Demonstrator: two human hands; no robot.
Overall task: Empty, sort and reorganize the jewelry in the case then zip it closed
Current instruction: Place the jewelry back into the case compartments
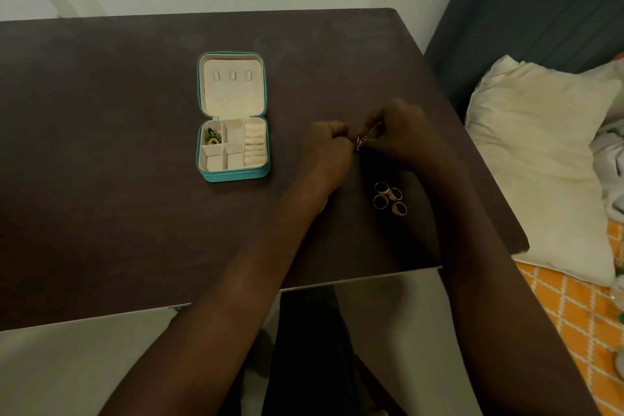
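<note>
— While the box (233, 116) lies open on the table (101, 145), what is inside it?
— In the bottom half, the little pocket at ten o'clock holds some green and gold jewelry (213, 137). The other pockets look bare. The soft rolls at three o'clock hold nothing. The lid (232, 84) lies flat at twelve o'clock, with three small hooks.
— Where are the hands?
— At three o'clock from the box. The left hand (326, 145) is curled shut. The right hand (401, 135) pinches a small shiny thing (361, 142) with the left. I cannot tell what it is.
— Anything else?
— Four gold rings (390, 199) sit together at five o'clock from the hands.
</note>
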